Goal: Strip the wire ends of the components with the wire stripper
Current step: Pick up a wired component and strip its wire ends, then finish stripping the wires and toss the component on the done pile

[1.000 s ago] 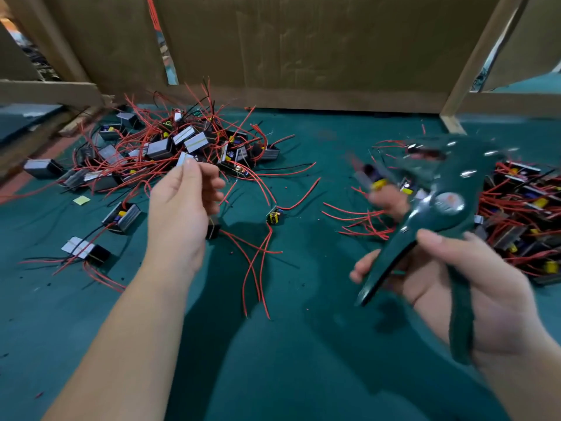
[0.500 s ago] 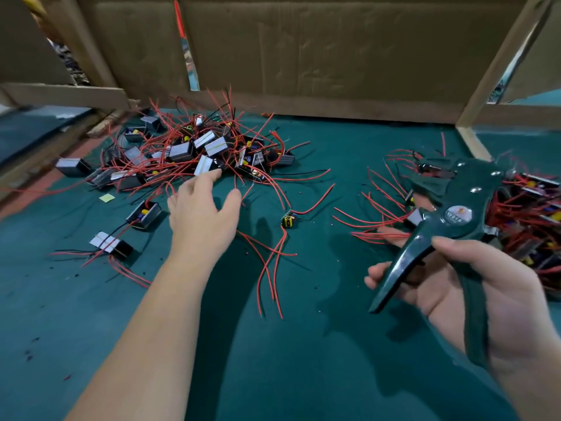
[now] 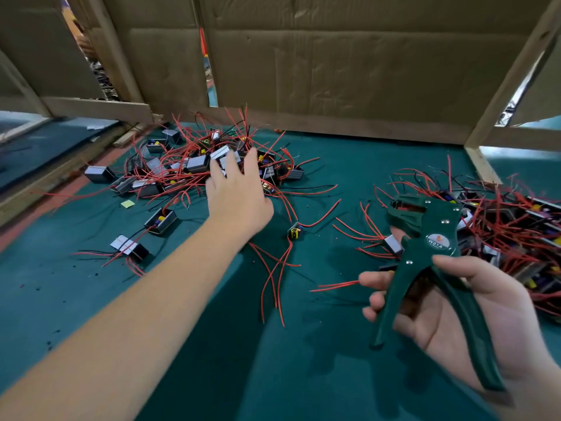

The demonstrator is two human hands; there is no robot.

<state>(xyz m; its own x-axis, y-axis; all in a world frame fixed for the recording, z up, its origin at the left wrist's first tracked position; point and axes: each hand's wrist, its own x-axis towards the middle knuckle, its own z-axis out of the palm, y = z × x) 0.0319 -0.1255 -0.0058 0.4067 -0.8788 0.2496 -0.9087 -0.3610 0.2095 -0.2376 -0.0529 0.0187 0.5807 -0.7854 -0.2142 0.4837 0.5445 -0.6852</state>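
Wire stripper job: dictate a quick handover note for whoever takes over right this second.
Left hand: open, over the left pile of components, holding nothing.
Right hand: grips the wire stripper, handles apart, above the green mat.
Second pile lies at the right, beside the stripper.
Done: cannot tell which wire ends are already stripped.
Left: pick a component and strip its red wires.
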